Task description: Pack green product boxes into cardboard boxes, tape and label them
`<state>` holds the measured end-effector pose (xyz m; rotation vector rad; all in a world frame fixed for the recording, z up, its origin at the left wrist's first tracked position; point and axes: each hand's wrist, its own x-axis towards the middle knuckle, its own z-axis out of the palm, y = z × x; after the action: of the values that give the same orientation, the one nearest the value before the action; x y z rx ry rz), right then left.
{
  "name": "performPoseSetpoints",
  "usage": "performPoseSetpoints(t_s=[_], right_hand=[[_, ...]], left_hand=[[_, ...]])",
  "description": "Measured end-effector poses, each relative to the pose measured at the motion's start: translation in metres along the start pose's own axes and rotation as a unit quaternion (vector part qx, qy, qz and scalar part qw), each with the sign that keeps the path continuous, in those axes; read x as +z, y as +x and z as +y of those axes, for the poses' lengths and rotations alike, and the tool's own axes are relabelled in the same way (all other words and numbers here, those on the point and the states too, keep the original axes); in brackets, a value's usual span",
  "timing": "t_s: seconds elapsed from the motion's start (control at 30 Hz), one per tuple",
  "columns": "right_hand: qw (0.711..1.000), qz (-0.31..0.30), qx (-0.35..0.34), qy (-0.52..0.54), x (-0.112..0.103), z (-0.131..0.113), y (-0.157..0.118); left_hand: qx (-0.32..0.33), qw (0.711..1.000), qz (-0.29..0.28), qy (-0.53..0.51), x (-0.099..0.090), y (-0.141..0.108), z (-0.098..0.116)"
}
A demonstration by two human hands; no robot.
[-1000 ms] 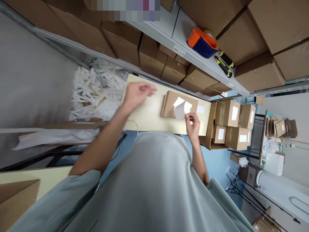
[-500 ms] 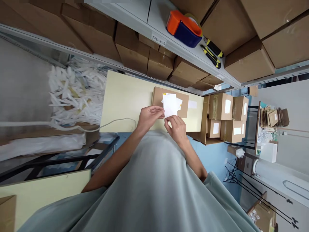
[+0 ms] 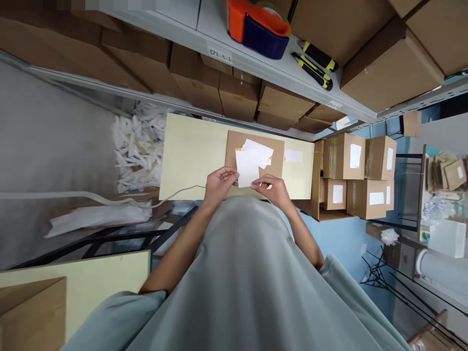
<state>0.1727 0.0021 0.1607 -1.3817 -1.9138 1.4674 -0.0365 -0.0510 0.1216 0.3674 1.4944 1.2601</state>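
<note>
A white paper label [image 3: 247, 168] is pinched along its near corners by both hands. My left hand [image 3: 220, 184] holds its left side with fingers closed; my right hand [image 3: 272, 189] has thumb and fingers closed on its lower right corner. Behind it, another white paper [image 3: 260, 150] lies tilted on a flat brown cardboard box [image 3: 278, 168]. The box rests on a pale yellow table [image 3: 193, 151], and a white slip [image 3: 293, 155] lies on the table to its right.
A shelf [image 3: 252, 63] beyond the table carries an orange and blue tape dispenser [image 3: 258, 31], two yellow-black cutters [image 3: 314, 63] and cartons. Labelled boxes [image 3: 343, 156] stand at the right. Paper strips [image 3: 137, 151] are heaped at left. A cable [image 3: 179, 191] crosses the table's near edge.
The held label has moved left and toward me, uncovering more of the paper behind it. My hands have spread slightly apart. The camera view has shifted.
</note>
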Motion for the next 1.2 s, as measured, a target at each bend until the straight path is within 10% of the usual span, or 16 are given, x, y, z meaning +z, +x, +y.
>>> performPoseSetpoints(t_s=[0.4, 1.0, 1.2], right_hand=[[0.986, 0.071, 0.124, 0.087, -0.024, 0.047, 0.015], [0.991, -0.082, -0.106, -0.009, -0.044, 0.038, -0.001], [0.997, -0.021, -0.06, 0.04, -0.052, 0.036, 0.022]], left_hand=[[-0.011, 0.997, -0.018, 0.071, 0.037, -0.014, -0.001], [0.005, 0.99, 0.073, 0.119, 0.049, 0.006, -0.027], [0.012, 0.994, 0.057, 0.092, 0.045, 0.007, -0.016]])
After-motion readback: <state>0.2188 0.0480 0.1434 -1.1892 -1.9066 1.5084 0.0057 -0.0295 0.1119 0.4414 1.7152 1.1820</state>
